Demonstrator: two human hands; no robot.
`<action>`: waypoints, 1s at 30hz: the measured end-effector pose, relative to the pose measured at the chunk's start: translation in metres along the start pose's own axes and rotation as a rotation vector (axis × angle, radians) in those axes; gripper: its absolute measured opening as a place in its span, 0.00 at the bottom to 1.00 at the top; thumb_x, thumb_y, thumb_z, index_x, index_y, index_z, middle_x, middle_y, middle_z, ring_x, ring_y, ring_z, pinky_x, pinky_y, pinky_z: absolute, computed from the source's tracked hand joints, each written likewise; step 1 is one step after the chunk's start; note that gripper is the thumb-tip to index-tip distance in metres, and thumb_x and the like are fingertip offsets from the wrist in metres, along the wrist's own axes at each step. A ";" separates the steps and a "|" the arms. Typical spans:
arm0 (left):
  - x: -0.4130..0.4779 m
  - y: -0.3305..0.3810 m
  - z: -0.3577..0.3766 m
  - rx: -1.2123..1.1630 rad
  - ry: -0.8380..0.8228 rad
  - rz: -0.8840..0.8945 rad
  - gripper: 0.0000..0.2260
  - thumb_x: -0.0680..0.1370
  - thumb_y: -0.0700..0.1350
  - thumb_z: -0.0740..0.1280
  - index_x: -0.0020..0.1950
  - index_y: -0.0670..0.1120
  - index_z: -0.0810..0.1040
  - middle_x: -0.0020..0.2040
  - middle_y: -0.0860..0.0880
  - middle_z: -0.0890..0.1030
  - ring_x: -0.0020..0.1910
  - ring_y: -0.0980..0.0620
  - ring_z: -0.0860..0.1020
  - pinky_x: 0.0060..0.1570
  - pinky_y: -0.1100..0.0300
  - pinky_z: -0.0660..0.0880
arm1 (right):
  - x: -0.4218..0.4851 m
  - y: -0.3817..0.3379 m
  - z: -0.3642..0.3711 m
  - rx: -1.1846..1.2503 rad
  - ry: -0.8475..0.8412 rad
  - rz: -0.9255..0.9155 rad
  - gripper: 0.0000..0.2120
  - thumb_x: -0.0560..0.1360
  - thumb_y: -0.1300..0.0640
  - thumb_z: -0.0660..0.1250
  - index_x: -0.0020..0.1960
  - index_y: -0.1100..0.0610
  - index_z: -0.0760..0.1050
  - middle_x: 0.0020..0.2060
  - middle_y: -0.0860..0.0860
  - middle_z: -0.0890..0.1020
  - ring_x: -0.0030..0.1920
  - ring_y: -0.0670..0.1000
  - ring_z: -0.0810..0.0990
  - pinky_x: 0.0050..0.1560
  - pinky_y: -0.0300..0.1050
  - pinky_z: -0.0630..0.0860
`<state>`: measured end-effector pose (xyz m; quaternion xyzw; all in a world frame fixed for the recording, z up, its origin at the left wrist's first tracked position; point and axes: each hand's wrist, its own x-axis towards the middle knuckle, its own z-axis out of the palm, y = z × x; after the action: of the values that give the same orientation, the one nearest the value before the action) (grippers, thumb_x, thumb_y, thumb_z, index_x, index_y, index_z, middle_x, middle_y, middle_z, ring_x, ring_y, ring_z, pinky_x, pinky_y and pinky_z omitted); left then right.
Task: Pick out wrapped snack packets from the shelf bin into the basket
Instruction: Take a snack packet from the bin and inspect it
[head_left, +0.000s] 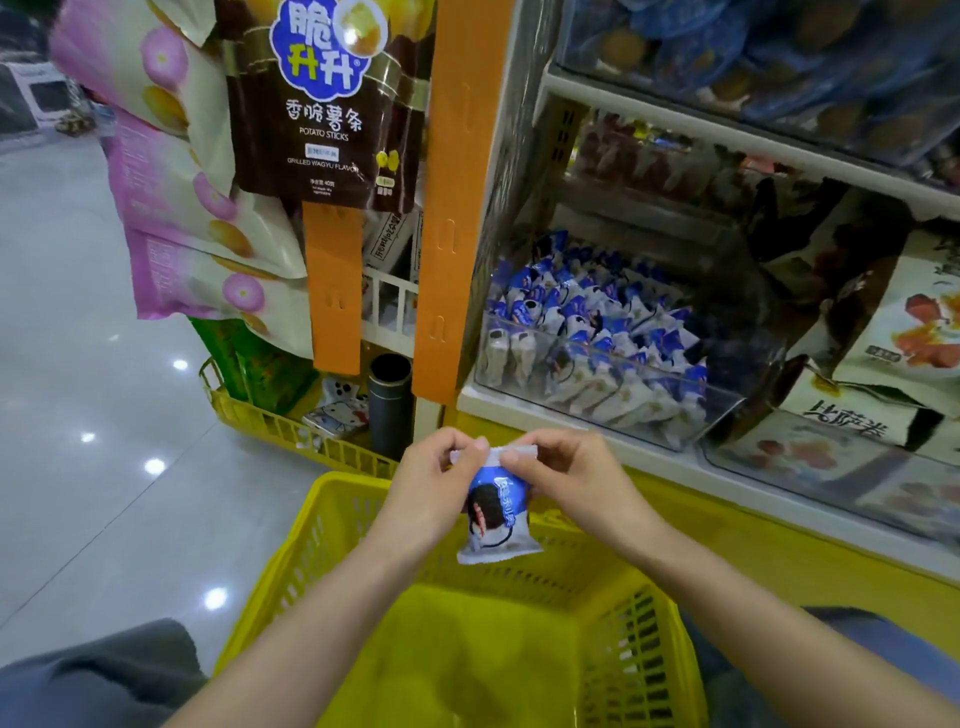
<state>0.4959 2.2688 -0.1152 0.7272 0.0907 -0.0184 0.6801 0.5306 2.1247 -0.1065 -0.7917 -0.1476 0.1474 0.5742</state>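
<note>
A blue and white wrapped snack packet (496, 512) hangs upright over the far rim of the yellow basket (291, 566). My left hand (434, 483) and my right hand (563, 480) both pinch its crimped top edge, one at each corner. Behind the hands, a clear shelf bin (691, 410) holds several packets of the same kind (587, 338). The basket's floor shows bare yellow plastic where I can see it.
An orange upright post (444, 218) stands left of the bin. Hanging potato stick bags (317, 98) and pink snack bags (171, 208) fill the upper left. A second yellow basket (270, 421) sits on the tiled floor. Larger snack bags (893, 332) lie right of the bin.
</note>
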 end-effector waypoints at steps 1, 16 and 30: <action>0.001 -0.001 0.000 0.010 0.006 -0.007 0.11 0.79 0.44 0.62 0.38 0.42 0.72 0.36 0.42 0.75 0.38 0.47 0.75 0.43 0.46 0.75 | -0.001 0.002 0.001 -0.052 0.019 -0.028 0.03 0.74 0.60 0.68 0.42 0.57 0.80 0.33 0.49 0.82 0.34 0.43 0.78 0.35 0.36 0.76; 0.004 -0.002 -0.001 -0.127 0.044 -0.057 0.12 0.72 0.40 0.71 0.54 0.42 0.74 0.45 0.46 0.83 0.38 0.56 0.81 0.37 0.64 0.77 | 0.001 -0.004 -0.012 0.307 0.220 0.133 0.04 0.77 0.63 0.62 0.45 0.62 0.73 0.38 0.55 0.81 0.33 0.43 0.81 0.34 0.36 0.79; 0.006 -0.002 -0.011 -0.222 0.134 -0.001 0.10 0.79 0.45 0.61 0.47 0.47 0.82 0.42 0.46 0.85 0.42 0.49 0.83 0.46 0.55 0.79 | -0.009 -0.011 0.000 0.099 -0.022 0.209 0.13 0.68 0.62 0.73 0.50 0.56 0.74 0.40 0.52 0.83 0.36 0.46 0.81 0.41 0.43 0.80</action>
<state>0.5003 2.2801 -0.1177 0.6470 0.1378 0.0403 0.7488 0.5222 2.1242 -0.0952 -0.7718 -0.0631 0.2220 0.5925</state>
